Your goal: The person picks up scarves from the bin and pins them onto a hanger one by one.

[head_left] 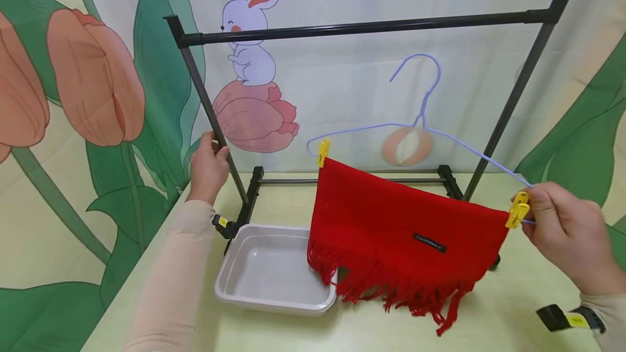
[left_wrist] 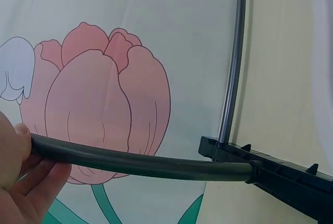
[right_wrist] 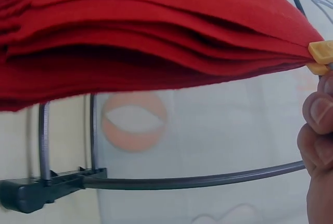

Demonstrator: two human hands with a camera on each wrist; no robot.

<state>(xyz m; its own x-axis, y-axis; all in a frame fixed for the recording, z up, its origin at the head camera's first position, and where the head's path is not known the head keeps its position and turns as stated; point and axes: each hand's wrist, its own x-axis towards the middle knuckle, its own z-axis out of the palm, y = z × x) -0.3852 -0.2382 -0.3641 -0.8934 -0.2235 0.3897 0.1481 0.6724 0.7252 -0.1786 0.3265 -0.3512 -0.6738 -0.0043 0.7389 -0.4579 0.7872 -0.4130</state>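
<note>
A folded red scarf [head_left: 401, 221] with fringe and a "Cashmere" label hangs from a thin lilac wire hanger [head_left: 362, 128]. One yellow clip [head_left: 323, 152] fastens its left corner, another yellow clip [head_left: 517, 209] its right. My right hand [head_left: 569, 232] pinches the hanger's right end beside that clip, so the hanger tilts down to the right, its hook up and free. My left hand [head_left: 209, 170] holds the left upright [left_wrist: 130, 164] of a black garment rack [head_left: 362, 28] between thumb and fingers. In the right wrist view the scarf [right_wrist: 156, 41] shows several stacked layers.
A light grey plastic basin [head_left: 266, 268] stands on the pale table [head_left: 274, 335] at the rack's left foot, its right edge partly behind the scarf. A printed curtain [head_left: 332, 91] with tulips and a rabbit hangs behind the rack.
</note>
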